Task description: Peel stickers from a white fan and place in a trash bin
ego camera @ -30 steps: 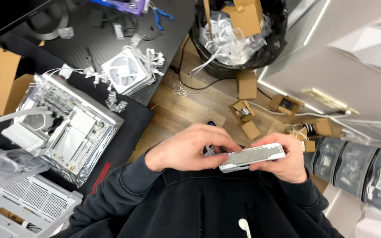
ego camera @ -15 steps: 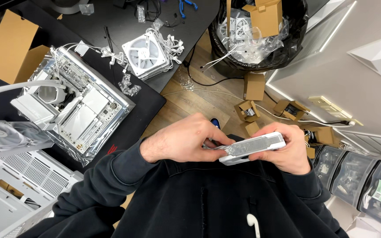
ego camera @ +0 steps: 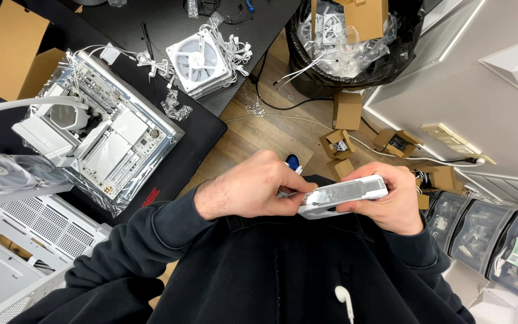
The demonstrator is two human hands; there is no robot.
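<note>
Nearest the camera is the person's dark sweater (ego camera: pixel 283 270), with a white earbud (ego camera: pixel 344 296) hanging on it at the lower right. Just above it the two hands meet over the chest. The right hand (ego camera: pixel 388 201) grips a small flat white part (ego camera: pixel 343 197) from the right end, thumb on top and fingers curled under it. The left hand (ego camera: pixel 250 186) closes on the part's left end, its fingertips pinching there. The part lies nearly level, slightly raised to the right, held between both hands and clear of the table.

To the near left sits a white computer case (ego camera: pixel 13 258) with a mesh panel. Farther left on the black table (ego camera: pixel 199 129) lies a white motherboard (ego camera: pixel 100 135) on silver foil, and beyond it a white fan (ego camera: pixel 202 60) with bundled cables. On the wooden floor (ego camera: pixel 265 129) small cardboard boxes (ego camera: pixel 348 111) lie scattered. Farthest, a black bin (ego camera: pixel 355 42) holds plastic wrap and cardboard.
</note>
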